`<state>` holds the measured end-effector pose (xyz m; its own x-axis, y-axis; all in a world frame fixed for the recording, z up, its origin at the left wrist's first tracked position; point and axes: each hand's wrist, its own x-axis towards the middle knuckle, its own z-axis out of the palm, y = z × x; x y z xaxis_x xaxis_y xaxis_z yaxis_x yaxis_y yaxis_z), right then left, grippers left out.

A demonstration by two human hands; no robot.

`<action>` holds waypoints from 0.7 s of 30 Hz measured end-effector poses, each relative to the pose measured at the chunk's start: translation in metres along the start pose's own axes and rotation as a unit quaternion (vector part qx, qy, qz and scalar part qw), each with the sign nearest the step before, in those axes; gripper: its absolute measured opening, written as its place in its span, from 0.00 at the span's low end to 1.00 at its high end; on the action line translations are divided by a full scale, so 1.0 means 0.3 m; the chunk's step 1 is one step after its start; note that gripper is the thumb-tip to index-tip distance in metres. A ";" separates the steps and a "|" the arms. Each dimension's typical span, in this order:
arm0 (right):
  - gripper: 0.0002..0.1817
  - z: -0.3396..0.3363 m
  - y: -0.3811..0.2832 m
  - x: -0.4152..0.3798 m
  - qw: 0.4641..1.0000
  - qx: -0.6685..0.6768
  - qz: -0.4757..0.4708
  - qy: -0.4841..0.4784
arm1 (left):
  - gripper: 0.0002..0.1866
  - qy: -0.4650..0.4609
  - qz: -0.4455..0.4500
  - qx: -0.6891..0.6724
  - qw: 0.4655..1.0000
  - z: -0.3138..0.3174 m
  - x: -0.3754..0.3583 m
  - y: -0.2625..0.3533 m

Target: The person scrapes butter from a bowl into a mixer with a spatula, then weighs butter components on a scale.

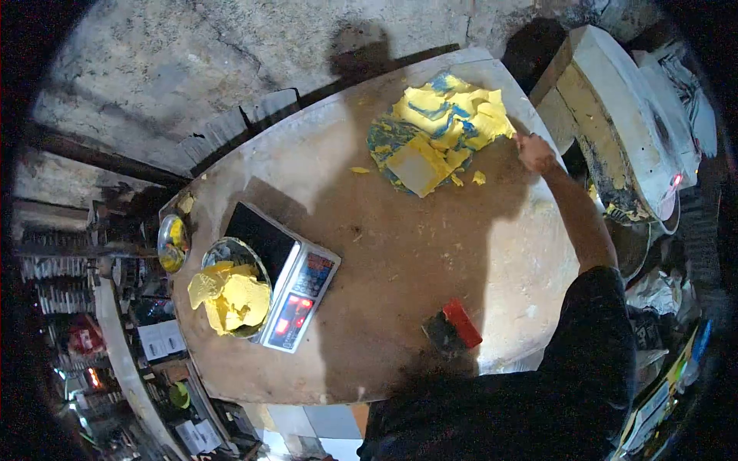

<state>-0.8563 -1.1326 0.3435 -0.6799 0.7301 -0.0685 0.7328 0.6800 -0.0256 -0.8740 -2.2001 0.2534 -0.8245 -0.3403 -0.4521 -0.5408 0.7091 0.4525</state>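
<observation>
My right hand is stretched to the far right of the table, its fingers closed at the right edge of a crumpled yellow material. This material lies in folded, torn sheets with blue streaks, and its exact kind does not show. A flat, squarish yellowish piece rests on the near side of the pile, and small yellow crumbs lie around it. My left hand is out of view.
A digital scale with red digits carries a round bowl heaped with yellow pieces. Beside it is a small round container. A red-and-black block lies near the front edge. Large pale machinery stands to the right.
</observation>
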 end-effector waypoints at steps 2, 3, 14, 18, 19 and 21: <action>0.22 -0.029 -0.045 0.030 0.998 0.012 -0.011 -0.060 | 0.17 -0.020 -0.027 -0.033 0.999 0.034 -0.017 -0.045; 0.22 0.009 -0.039 0.037 0.998 0.062 0.008 0.003 | 0.18 -0.031 -0.040 -0.050 0.997 0.054 -0.031 -0.069; 0.13 0.311 -0.192 0.086 0.978 0.122 0.125 0.114 | 0.14 -0.048 -0.076 -0.279 0.956 0.283 -0.091 -0.158; 0.21 0.262 -0.141 0.034 0.836 0.499 0.136 -0.182 | 0.16 -0.068 -0.026 -0.377 0.923 0.264 -0.188 -0.312; 0.24 0.250 -0.185 -0.010 0.712 0.607 0.289 -0.206 | 0.17 -0.066 0.004 -0.377 0.924 0.251 -0.210 -0.354; 0.24 0.202 -0.272 -0.116 0.772 0.552 0.288 -0.127 | 0.17 -0.009 -0.118 -0.317 0.941 0.243 -0.234 -0.422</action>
<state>-0.8907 -1.2176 0.2876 -0.3087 0.7577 -0.5750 0.5834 -0.3266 -0.7436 -0.7354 -2.2211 0.1718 -0.6697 -0.4265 -0.6079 -0.7036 0.1025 0.7032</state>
